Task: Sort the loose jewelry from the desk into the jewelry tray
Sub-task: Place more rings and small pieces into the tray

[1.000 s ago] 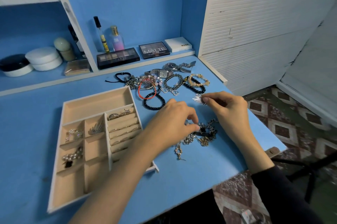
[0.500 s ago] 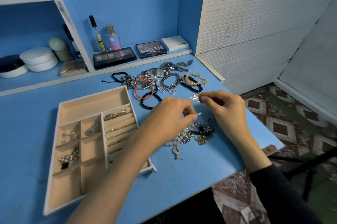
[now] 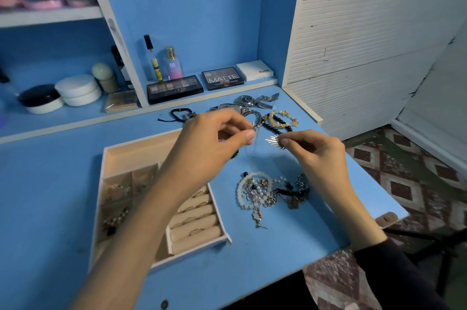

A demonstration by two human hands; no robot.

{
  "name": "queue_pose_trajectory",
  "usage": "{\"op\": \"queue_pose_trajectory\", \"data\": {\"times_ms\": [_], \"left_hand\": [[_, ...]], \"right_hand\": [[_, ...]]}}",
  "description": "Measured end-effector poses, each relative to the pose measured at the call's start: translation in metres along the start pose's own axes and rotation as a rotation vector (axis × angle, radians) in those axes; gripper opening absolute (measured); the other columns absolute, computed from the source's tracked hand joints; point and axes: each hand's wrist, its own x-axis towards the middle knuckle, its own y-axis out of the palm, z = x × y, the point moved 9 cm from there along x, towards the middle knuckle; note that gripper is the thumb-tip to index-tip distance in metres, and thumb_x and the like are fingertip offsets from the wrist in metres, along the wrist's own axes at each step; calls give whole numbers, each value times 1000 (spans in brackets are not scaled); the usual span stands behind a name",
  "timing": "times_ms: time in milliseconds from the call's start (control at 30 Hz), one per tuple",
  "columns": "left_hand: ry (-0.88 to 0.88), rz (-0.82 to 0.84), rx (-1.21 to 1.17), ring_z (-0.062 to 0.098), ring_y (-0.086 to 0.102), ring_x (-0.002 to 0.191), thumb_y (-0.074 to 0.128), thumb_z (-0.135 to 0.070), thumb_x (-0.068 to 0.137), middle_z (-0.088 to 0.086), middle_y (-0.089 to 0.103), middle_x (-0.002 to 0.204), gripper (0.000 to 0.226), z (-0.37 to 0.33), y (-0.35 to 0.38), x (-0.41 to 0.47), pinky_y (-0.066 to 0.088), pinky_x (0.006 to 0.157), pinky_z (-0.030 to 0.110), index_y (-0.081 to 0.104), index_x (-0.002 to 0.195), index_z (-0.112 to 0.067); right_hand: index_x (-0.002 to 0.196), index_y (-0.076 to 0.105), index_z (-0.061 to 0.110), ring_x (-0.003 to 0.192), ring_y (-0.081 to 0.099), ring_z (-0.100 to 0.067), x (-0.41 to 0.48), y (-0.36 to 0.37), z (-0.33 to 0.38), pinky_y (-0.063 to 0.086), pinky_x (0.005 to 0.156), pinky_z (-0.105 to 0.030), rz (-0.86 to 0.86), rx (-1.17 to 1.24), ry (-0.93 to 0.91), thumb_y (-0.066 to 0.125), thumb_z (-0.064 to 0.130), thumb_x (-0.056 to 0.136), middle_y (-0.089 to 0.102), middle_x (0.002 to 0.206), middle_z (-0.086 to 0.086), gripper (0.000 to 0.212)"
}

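You are sitting at a dressing desk (image 3: 50,196) in a home. The blue top has a built-in shelf unit behind it, and the shelves carry cosmetics: eyeshadow palettes (image 3: 174,88), one marked MATTE (image 3: 222,78), a perfume bottle (image 3: 173,64), a slim spray vial (image 3: 153,62) and lidded cream jars (image 3: 78,90). Watches (image 3: 242,100) and bracelets (image 3: 280,120) lie loose near a compartmented jewelry tray (image 3: 136,155). To your right stand a scuffed white slatted wall (image 3: 379,44) and a patterned tile floor (image 3: 404,183).
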Motion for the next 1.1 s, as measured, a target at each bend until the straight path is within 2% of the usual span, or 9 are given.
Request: {"op": "queue_pose_trajectory", "data": {"times_ms": [200,367,500,567,667,800,867,933,1100], "left_hand": [[3,-131,-16,2,63,69,67,-26,81,-10,68,71,3,6,-40,-11,48,66,20,66,81,-30],[27,-250,-51,13,65,74,64,-21,83,-7,67,72,9,8,-84,-32,54,70,35,64,80,-29],[26,-315,-56,7,64,66,64,-20,84,-10,65,71,11,14,-118,-48,52,67,27,63,80,-30],[11,-338,-47,8,63,65,64,-19,84,-7,66,72,11,20,-131,-56,52,68,29,63,81,-29],[-13,-366,-37,9,64,66,64,-19,84,-6,66,73,10,32,-145,-68,53,68,30,63,81,-29],[-52,-383,-27,9,64,67,64,-21,84,-7,66,73,9,49,-155,-82,51,66,27,63,81,-30],[-68,-394,-34,8,63,66,64,-20,84,-7,65,71,10,56,-158,-87,49,64,26,63,81,-29],[-80,-399,-38,9,63,66,65,-19,84,-6,65,71,8,61,-160,-91,48,64,25,64,81,-27],[-96,-404,-38,8,63,67,65,-21,83,-7,65,72,5,67,-161,-97,50,65,25,64,81,-26]], "right_hand": [[79,72,24,75,66,-13,-3,33,30,53,71,-21,86,40,-45,69,8,80,71,79,8,16],[82,73,20,71,63,-16,-11,74,53,52,67,-25,190,56,-94,69,8,80,71,76,3,13],[84,75,15,70,64,-18,-22,113,68,52,66,-26,292,35,-145,69,7,79,72,76,-2,11],[84,75,14,67,62,-13,-29,132,75,50,64,-23,344,4,-186,68,7,79,72,74,-1,11],[82,75,14,63,56,-3,-41,160,87,41,58,-10,421,-80,-280,68,4,79,68,69,4,12],[82,75,10,58,52,1,-53,186,99,39,61,-6,433,-230,-449,70,4,75,68,70,-2,11],[81,75,10,62,52,-5,-55,196,101,45,64,-18,415,-298,-519,68,7,75,68,70,-3,10],[78,74,8,67,56,-23,-55,203,102,49,61,-33,387,-370,-573,63,9,74,68,69,-4,13],[77,74,4,74,54,-32,-52,213,98,49,61,-38,371,-479,-604,66,1,71,66,68,-7,10]]}}
